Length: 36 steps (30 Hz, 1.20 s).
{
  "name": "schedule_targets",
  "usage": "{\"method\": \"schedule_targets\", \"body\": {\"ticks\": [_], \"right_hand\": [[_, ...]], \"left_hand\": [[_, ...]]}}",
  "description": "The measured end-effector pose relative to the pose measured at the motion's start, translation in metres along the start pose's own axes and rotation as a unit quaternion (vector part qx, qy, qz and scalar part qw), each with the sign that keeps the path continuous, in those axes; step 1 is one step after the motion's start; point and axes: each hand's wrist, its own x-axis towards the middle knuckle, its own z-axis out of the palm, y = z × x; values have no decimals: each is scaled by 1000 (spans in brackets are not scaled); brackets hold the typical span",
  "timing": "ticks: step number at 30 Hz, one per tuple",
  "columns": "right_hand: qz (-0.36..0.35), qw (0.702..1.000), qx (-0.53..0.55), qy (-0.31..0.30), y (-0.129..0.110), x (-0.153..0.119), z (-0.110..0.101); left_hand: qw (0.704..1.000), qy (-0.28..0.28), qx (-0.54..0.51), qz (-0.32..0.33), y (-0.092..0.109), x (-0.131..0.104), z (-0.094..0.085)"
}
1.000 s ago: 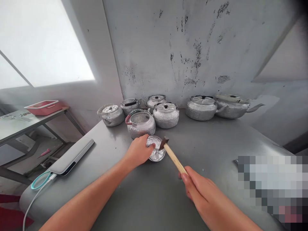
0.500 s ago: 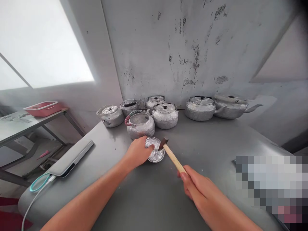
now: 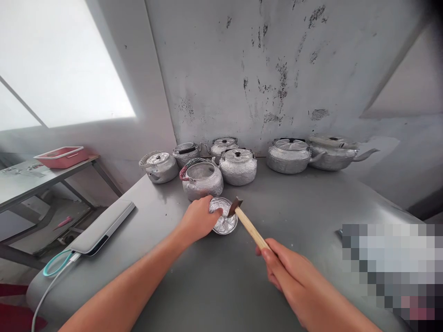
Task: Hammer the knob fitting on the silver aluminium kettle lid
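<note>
My left hand (image 3: 200, 216) grips the left edge of a round, dented metal kettle lid (image 3: 226, 224), its thumb lying over the top. In my right hand (image 3: 280, 263) is a hammer (image 3: 249, 227), held by its pale wooden handle. The dark hammer head meets the lid near its right side. Just behind the left hand stands a lidless silver kettle (image 3: 204, 186) with a red and dark wrapped handle. Part of the lid is hidden under my left fingers.
More dented kettles (image 3: 238, 168) line the wall, with two larger ones (image 3: 289, 159) to the right. A power bank (image 3: 104, 228) with a white cable lies on the left of the grey table (image 3: 207, 295). A pink basket (image 3: 64, 157) sits on a side table. A pixelated patch covers the lower right.
Almost nothing differs. The lid appears shifted very slightly, while both hands and the hammer stay in nearly the same place.
</note>
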Motion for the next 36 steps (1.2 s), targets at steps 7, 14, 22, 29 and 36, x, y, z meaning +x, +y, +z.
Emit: {"method": "schedule_targets", "body": {"ticks": [7, 14, 22, 29, 36], "right_hand": [[1, 999, -32, -13, -4, -1, 0], [-5, 998, -48, -29, -11, -1, -2], [9, 998, -40, -51, -19, -1, -6], [28, 998, 14, -52, -25, -2, -11], [-12, 998, -56, -11, -8, -3, -8]], "left_hand": [[1000, -4, 3, 1, 0, 0, -1], [1000, -3, 8, 1, 0, 0, 0], [1000, -2, 6, 2, 1, 0, -1], [1000, -3, 3, 15, 3, -2, -2], [1000, 0, -7, 17, 2, -2, -1]]}}
